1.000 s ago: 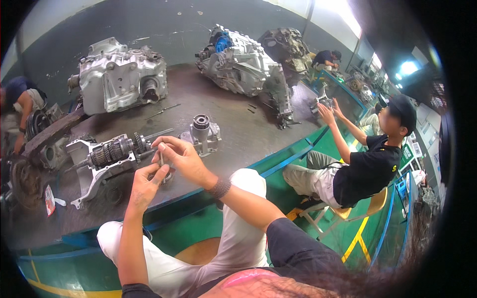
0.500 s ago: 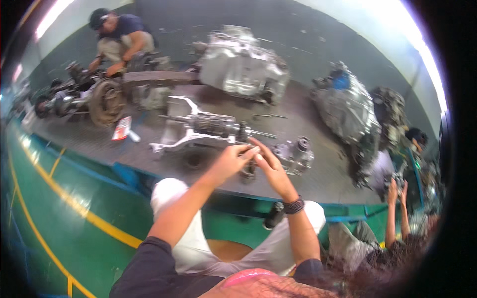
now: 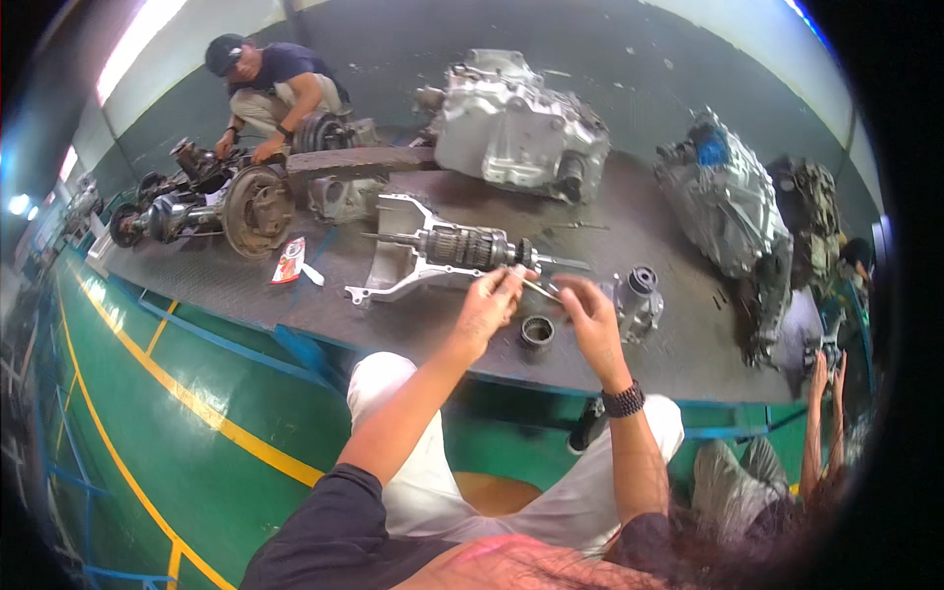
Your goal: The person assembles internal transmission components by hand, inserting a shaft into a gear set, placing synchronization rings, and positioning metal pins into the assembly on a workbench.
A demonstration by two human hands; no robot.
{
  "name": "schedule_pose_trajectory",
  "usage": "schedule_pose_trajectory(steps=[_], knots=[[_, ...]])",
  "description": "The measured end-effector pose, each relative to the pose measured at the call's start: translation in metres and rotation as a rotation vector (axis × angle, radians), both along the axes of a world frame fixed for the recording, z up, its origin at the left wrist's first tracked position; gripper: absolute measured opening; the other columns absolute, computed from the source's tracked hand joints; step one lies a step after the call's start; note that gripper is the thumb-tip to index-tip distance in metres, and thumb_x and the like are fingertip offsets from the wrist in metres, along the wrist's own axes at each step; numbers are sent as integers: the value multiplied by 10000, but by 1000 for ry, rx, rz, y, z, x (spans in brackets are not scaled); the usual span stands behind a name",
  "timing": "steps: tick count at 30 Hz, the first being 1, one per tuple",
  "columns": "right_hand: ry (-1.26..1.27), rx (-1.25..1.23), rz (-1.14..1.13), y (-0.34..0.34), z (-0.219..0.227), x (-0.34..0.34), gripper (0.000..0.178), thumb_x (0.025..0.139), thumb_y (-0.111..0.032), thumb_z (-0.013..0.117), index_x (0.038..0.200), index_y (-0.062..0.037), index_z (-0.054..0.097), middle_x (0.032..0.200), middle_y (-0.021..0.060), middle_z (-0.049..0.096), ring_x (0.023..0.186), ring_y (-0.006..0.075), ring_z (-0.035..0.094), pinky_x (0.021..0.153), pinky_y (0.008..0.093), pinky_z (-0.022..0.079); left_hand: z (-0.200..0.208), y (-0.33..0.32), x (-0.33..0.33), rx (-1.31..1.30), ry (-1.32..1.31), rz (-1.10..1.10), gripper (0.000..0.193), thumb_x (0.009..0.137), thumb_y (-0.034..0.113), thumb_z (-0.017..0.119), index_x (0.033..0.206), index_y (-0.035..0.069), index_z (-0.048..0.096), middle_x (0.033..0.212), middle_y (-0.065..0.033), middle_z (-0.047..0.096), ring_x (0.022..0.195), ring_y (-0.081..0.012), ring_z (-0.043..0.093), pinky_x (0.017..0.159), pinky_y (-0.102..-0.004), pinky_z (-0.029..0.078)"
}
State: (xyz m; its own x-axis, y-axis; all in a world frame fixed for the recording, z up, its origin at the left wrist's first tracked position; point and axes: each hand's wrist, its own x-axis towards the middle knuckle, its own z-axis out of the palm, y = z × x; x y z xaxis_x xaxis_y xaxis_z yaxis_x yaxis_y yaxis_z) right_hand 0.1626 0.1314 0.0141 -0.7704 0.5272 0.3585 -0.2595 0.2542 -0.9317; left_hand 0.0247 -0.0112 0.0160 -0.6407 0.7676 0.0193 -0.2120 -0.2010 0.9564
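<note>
My left hand (image 3: 492,303) is closed in a pinch on a thin, pale, narrow piece (image 3: 539,290), seen edge-on, so its full shape is unclear. My right hand (image 3: 594,323), with a dark band on the wrist, has its fingers apart by the free end of that piece; any contact is too blurred to tell. Just beyond my hands, a gear shaft (image 3: 462,248) lies across an open silver casing (image 3: 395,275). A dark metal ring-shaped part (image 3: 537,334) stands on the bench between my wrists. A small silver housing (image 3: 641,295) sits right of my right hand.
The dark bench top (image 3: 433,334) carries a large silver gearbox case (image 3: 521,128) at the back and another (image 3: 723,202) at right. An axle assembly with a brown drum (image 3: 261,211) and a red-white packet (image 3: 289,261) lie left. A crouching person (image 3: 280,88) works there; another's hands (image 3: 828,379) show at right.
My hands have moved apart; the thin piece and the ring-shaped part now show between them. The whole view has shifted, so the bench appears further right.
</note>
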Motion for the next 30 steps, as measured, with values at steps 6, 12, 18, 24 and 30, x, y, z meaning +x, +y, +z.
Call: schedule_pose_trajectory(steps=[6,12,18,24,30], knots=[[421,318,-229,-57,127,50,239,939,-161,732,1069,-52,562,913,8,575,775,74,476,696,242,402,11,-12,-17,-152,149,172,374,1056,432,620,1109,81,740,722,98,464,553,-11,359,481,-198,242],[772,529,-126,-117,160,103,693,674,-632,927,917,-182,459,812,53,508,659,118,381,562,243,275,10,-5,-18,-119,108,145,370,1062,370,627,1143,27,737,759,80,481,570,-9,383,494,-192,268],[779,565,-191,-126,165,125,517,798,-405,890,872,-192,424,797,14,523,616,128,382,531,269,285,9,-6,-15,-86,68,96,365,1057,355,637,1155,17,733,769,74,493,573,-8,384,489,-192,263],[585,622,-167,-128,181,133,564,785,-472,895,890,-168,431,757,14,525,633,130,395,549,268,300,0,-3,-20,-51,67,86,360,1054,348,644,1159,15,732,774,72,494,573,-6,384,488,-190,262],[444,660,-185,-109,169,110,381,799,-293,858,913,-81,563,831,59,589,714,178,497,629,283,392,5,4,-11,-100,151,56,344,1058,338,635,1159,22,725,768,82,477,574,0,376,486,-188,261]])
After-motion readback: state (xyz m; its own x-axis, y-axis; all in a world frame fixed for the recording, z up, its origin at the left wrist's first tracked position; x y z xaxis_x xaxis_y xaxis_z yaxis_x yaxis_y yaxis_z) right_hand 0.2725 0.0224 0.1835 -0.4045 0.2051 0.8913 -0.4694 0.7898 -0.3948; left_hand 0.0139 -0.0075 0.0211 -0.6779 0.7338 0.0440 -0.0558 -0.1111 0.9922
